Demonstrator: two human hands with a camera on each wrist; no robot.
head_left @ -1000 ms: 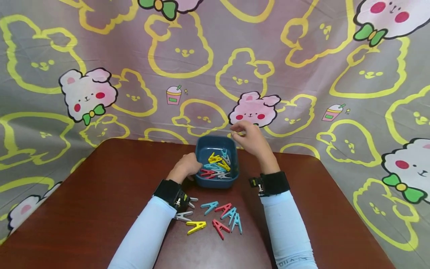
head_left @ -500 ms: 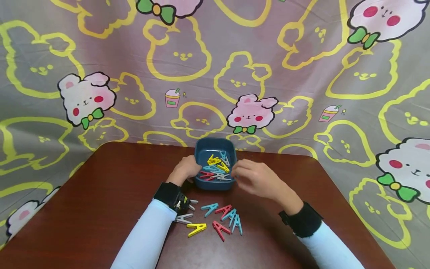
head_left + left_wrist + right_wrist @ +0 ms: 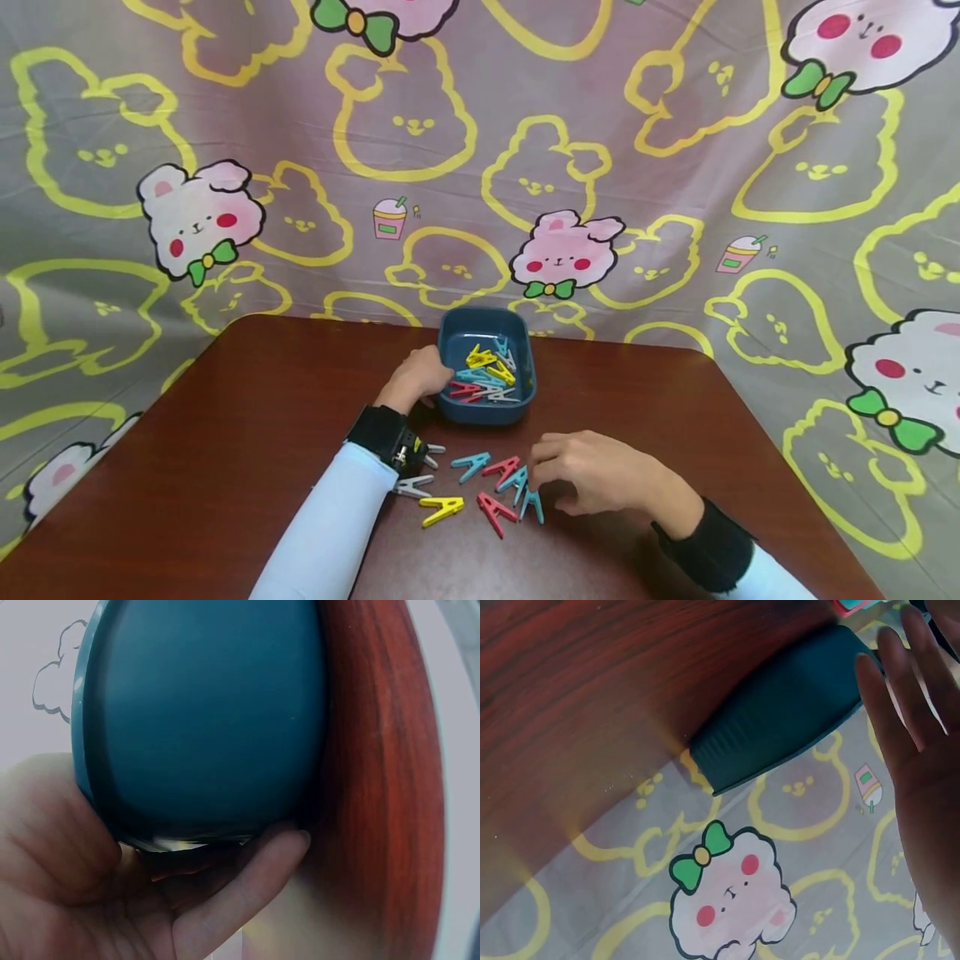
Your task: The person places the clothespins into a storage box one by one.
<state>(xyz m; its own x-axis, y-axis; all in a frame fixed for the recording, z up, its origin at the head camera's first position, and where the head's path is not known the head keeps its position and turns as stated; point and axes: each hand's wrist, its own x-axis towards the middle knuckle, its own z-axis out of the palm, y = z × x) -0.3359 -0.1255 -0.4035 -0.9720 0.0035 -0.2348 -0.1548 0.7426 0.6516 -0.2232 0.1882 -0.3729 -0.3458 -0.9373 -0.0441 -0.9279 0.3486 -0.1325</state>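
A dark blue plastic bin (image 3: pixel 480 414) stands toward the back of the table, with several yellow, light blue, red and grey clothespins inside. My left hand (image 3: pixel 422 372) grips its left side; in the left wrist view, thumb and fingers wrap the end of the bin (image 3: pixel 210 712). Nearer me lies a loose group of clothespins, including a yellow one (image 3: pixel 442 508) and a red one (image 3: pixel 495 510). My right hand (image 3: pixel 600 471) hovers at the right of this group, fingertips close to a light blue clothespin (image 3: pixel 532 505). Its fingers look loosely extended in the right wrist view.
A brown wooden table (image 3: pixel 315 358) carries everything. Behind it hangs a grey cloth (image 3: pixel 315 75) with cartoon animals, close to the table's back edge. Grey clothespins (image 3: pixel 414 486) lie partly behind my left wrist.
My right hand has come from above the bin's right rear, past its right side, down to the loose clothespins near me. The left hand stays on the bin.
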